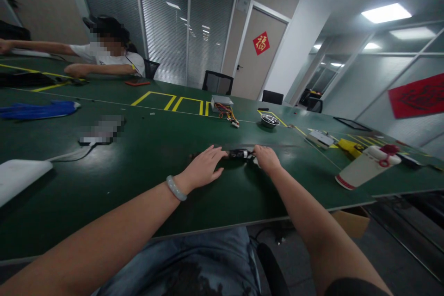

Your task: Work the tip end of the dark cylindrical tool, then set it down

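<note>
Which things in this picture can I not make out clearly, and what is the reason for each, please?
All in the head view:
Black object: partly covered by the left hand and right hand, so its full shape and their grip are unclear.
Cabled device: blurred by pixelation.
White case: cut off by the left edge.
Red banner: cut off by the right edge.
Metal bowl: contents too small to identify.

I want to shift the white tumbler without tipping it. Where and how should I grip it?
Probably with the right hand, the nearer one, around the upper body of the white tumbler. Come from the near side, since a yellow object lies just beyond. The body narrows toward its base, so a lower grip may steady it less.
</note>
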The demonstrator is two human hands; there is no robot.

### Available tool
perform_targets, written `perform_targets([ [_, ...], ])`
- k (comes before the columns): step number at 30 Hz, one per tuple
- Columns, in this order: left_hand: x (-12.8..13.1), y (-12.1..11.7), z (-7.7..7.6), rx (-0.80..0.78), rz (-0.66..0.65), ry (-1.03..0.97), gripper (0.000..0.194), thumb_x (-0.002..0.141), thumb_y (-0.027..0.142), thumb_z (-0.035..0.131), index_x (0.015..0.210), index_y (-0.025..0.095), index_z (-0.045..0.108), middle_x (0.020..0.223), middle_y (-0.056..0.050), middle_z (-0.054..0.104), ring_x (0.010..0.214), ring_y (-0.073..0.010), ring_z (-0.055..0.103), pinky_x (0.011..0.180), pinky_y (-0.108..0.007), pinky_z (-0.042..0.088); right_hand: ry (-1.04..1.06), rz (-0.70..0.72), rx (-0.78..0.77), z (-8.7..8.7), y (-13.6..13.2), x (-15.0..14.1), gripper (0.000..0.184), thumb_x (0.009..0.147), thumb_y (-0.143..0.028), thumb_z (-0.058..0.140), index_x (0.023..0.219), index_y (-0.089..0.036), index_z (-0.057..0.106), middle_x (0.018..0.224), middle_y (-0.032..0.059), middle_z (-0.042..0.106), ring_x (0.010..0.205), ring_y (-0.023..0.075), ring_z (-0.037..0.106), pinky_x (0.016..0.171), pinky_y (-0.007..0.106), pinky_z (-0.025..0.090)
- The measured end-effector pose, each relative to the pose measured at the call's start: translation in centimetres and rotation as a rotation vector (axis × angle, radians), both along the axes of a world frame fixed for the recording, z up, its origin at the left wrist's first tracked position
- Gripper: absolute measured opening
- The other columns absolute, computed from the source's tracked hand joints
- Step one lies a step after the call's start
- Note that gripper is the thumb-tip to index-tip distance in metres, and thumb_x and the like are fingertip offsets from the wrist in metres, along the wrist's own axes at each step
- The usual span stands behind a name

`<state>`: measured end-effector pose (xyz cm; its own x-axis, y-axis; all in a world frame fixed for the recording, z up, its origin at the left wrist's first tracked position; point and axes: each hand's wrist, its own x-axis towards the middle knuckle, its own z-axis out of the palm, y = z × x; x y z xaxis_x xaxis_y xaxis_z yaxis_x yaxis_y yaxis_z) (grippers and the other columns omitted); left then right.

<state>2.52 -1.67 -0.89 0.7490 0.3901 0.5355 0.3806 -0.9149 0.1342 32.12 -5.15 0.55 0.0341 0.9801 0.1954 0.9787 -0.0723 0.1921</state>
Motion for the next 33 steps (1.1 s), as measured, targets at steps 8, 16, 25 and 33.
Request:
perform_targets([
  [8,0.5,1.8,-3.0,-0.166,0.05,0.128,0.06,0.095,0.053,0.037,0.145,0.019,0.036,0.151,-0.01,0.037,0.143,-0.0246,0.026,0.117,-0.041,0.019,-0.04,-0.68,0.01,-0.5,-13.2,14.7,0.023,0.097,-0.027,0.035,0.098,-0.013,0.053,0.101,0.0188,0.066,0.091,0.0315,0.066,0.071,0.039,0.047],
  [16,0.8,2.4,-4.5,-0.307,0.052,0.243,0.071,0.094,0.064,0.025,0.148,0.019,0.034,0.156,-0.01,0.023,0.146,-0.0282,0.017,0.117,-0.044,0.014,0.008,-0.918,0.061,-1.7,-15.3,17.1,0.03,0.095,-0.026,0.032,0.107,-0.014,0.056,0.104,0.0183,0.065,0.098,0.029,0.065,0.075,0.039,0.05],
  [25,0.8,2.4,-4.5,-0.286,0.059,0.247,0.071,0.095,0.064,0.022,0.148,0.019,0.033,0.156,-0.01,0.024,0.146,-0.0265,0.017,0.117,-0.042,0.013,0.082,-0.934,0.234,0.6,-7.4,11.2,0.05,0.085,-0.025,0.044,0.125,0.003,0.053,0.123,0.0376,0.05,0.117,0.0443,0.051,0.087,0.059,0.041],
  [33,0.8,2.1,-4.2,-0.21,0.1,0.263,0.061,0.098,0.052,0.025,0.149,0.018,0.03,0.155,-0.01,0.028,0.144,-0.0263,0.022,0.116,-0.043,0.018,0.343,0.395,0.235,0.0,1.3,-10.3,0.058,0.095,-0.047,0.037,0.145,-0.017,0.038,0.152,0.0109,0.033,0.143,0.0258,0.021,0.115,0.047,0.019],
])
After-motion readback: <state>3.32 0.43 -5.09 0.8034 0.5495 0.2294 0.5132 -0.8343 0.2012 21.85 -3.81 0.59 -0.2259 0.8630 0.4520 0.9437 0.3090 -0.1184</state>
